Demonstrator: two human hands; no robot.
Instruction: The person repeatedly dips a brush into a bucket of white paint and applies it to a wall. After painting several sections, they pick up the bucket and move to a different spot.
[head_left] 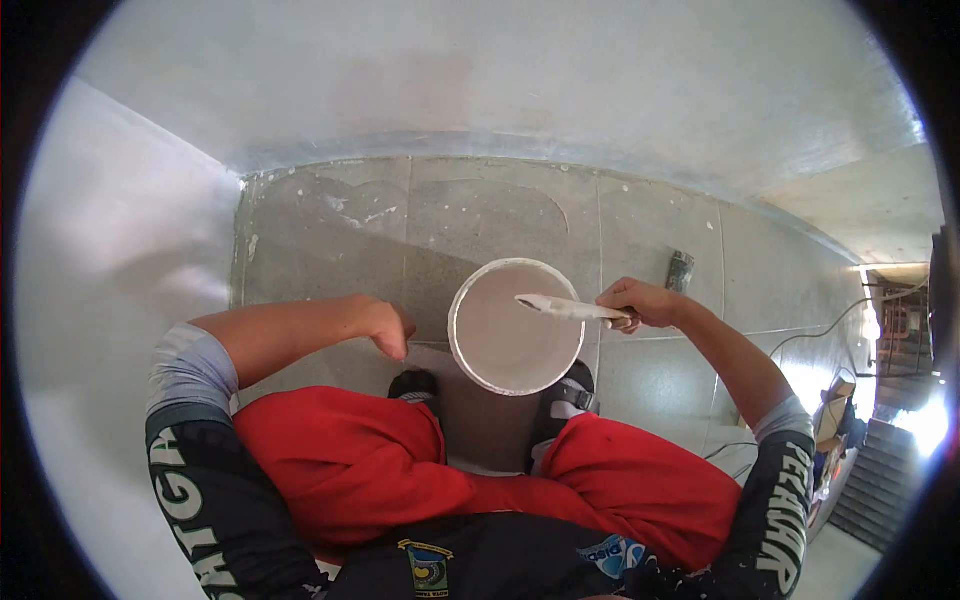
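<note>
Gripping flat, paste-smeared scraper (565, 308) over round bucket (453, 330).

The bucket (515, 328) stands on the floor (330, 240) between the left shoe (413, 384) and right shoe (570, 395), both at its near side. The left hand (390, 328) hangs just left of it, apart. The right hand (635, 303), at its right rim, grips a knife (560, 307) that reaches left over the bucket. A tool (680, 270) lies farther right, near the far wall (500, 70). Boxes (835, 410) and stairs (880, 480) lie well off right
</note>
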